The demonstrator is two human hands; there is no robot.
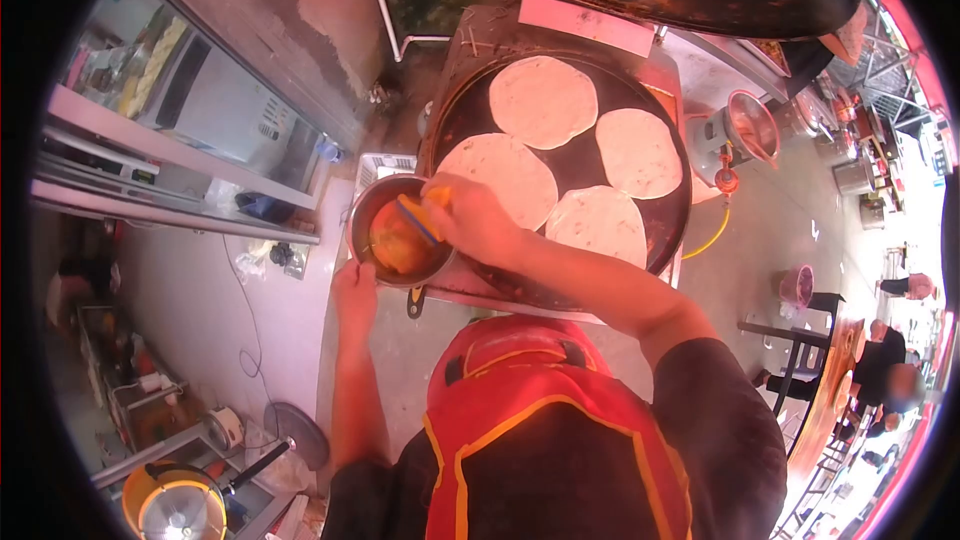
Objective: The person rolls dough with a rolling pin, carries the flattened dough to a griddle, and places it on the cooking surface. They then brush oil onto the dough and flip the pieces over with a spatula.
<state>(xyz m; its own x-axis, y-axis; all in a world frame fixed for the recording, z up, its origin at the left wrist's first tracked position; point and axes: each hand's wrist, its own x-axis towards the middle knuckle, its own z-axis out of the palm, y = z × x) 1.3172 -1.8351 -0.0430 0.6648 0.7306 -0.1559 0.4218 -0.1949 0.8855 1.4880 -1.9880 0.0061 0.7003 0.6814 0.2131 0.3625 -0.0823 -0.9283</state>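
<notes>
Count recorded: four flatbreads (543, 100), one griddle (580, 155), one metal bowl (366, 208), one brush (420, 217). Two hands: left hand (355, 295), right hand (472, 222). One gas cylinder (715, 140), one yellow hose (711, 235).

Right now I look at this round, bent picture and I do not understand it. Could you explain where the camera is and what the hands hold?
There is no machine here: a person works with two bare hands. The one picture comes from a camera worn on the person's head, looking down; the red apron at the bottom is the person's own chest. In front lies a large black griddle with four pale flatbreads on it. Beside it stands a metal bowl of orange liquid. The left hand grips the bowl's near rim. The right hand holds a blue and yellow tool, perhaps a brush, over the bowl. At the far right, other people sit at a table.
</notes>
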